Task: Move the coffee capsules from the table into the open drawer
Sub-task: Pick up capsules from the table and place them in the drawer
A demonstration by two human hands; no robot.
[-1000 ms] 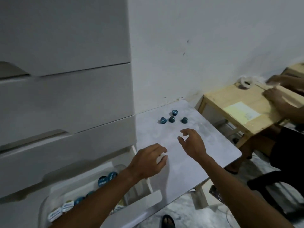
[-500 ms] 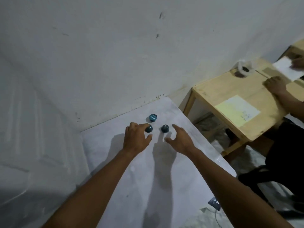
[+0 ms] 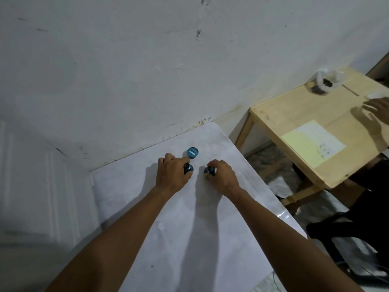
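White wall (image 3: 147,70) with some dark marks stands behind the pale table (image 3: 189,228), and both arms reach over this table toward its far corner. Half a second ago the right hand (image 3: 224,177) was spread open just beside a capsule; now its fingers and thumb are curled round that right capsule (image 3: 209,170), which sits on the table surface or very near it. The left hand (image 3: 171,175) pinches the left capsule (image 3: 188,167) between thumb and curled fingers, as it did before, and its index finger now points to the edge of the third capsule (image 3: 192,152), which lies free with its blue foil face up; I cannot tell if they touch. One second ago four capsules were on the table; whether the fourth is hidden inside the left hand I cannot tell. The open drawer is out of view now. So I judge the grasp is finished for two capsules, and next comes lifting and carrying them back to the drawer. On the wooden table (image 3: 294,114) at the right lies a yellow paper (image 3: 311,142), near another person's hand (image 3: 376,108).
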